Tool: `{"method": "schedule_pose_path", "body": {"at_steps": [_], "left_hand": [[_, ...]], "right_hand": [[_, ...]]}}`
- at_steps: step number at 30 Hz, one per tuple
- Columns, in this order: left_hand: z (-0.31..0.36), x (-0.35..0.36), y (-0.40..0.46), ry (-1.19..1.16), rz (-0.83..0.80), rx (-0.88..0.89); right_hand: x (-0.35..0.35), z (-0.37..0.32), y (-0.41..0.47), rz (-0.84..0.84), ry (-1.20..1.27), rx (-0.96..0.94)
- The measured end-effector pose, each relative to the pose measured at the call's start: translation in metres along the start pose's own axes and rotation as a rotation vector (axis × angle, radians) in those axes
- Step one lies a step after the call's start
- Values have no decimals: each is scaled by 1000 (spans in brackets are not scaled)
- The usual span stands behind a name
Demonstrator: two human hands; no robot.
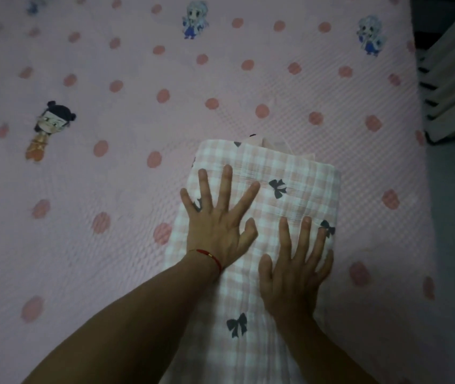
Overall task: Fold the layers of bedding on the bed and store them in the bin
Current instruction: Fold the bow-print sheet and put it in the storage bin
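- Both hands are down flat on the folded checked blanket (pixel 290 176), pink-and-white gingham with dark bow prints.
- The left hand (pixel 218 225) has its fingers spread wide and straight, palm pressing the cloth, gripping nothing; a red string bracelet (pixel 211 257) circles that wrist.
- The right hand (pixel 295 275) sits just beside it, nearer the person, fingers straight and fanned, likewise pressing and not grasping.
- The blanket lies under both palms as a long narrow bundle. Its long axis runs from the person's body away past the fingertips, leaning slightly to the right at the far end.
- Beyond the left fingertips the bundle ends in a rounded folded edge, and a bit of plain pink inner layer (pixel 276 146) peeks out of that far end.
- The near end runs under the forearms and out of the bottom of the view, so where it stops cannot be told.
- One bow (pixel 277 188) sits just right of the left index finger, another (pixel 327 228) touches the right hand's outer fingertips, a third (pixel 236 325) lies left of the right wrist.
- Under it all is the pink dotted bedsheet (pixel 137 134), spreading left of the left hand and far past both sets of fingers, with cartoon figures (pixel 51 128) printed on it.
- Well to the right of the right hand, past the bed's edge, stands a white slatted piece of furniture (pixel 453 79).
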State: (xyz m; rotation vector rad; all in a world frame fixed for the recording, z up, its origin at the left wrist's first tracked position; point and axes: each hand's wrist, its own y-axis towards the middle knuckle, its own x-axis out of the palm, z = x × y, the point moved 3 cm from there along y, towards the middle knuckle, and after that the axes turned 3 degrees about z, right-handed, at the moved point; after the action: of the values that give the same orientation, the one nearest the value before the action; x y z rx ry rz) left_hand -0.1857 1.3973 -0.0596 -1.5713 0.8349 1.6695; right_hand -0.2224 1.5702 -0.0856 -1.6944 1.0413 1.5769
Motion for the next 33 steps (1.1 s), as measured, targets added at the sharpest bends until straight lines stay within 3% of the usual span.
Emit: {"method": "schedule_pose_path", "body": {"at_steps": [7, 9, 12, 13, 15, 17, 24, 28, 33], "left_hand": [[11, -31, -18, 31, -80, -110], [23, -44, -46, -22, -95, -161], [46, -66, -141, -46, -59, -334], [53, -69, -173, -44, -37, -374], [61, -61, -212, -18, -48, -406], [55, -43, -210, 10, -95, -420], [47, -17, -203, 5, -158, -453], [43, -12, -202, 5, -142, -460], [43, -8, -208, -26, -118, -474]], "right_hand": [[-25, 3, 27, -249, -113, -123], [-47, 3, 67, -190, -135, -205], [-76, -20, 142, -95, 57, -335], [-81, -30, 165, -193, 140, -368], [-73, -48, 203, -582, 243, -388], [-69, -59, 223, -846, 210, -377], [-50, -64, 224, -1016, 286, -417], [-76, -60, 229, -1027, 182, -268], [-152, -73, 196, -1101, 187, -422]]}}
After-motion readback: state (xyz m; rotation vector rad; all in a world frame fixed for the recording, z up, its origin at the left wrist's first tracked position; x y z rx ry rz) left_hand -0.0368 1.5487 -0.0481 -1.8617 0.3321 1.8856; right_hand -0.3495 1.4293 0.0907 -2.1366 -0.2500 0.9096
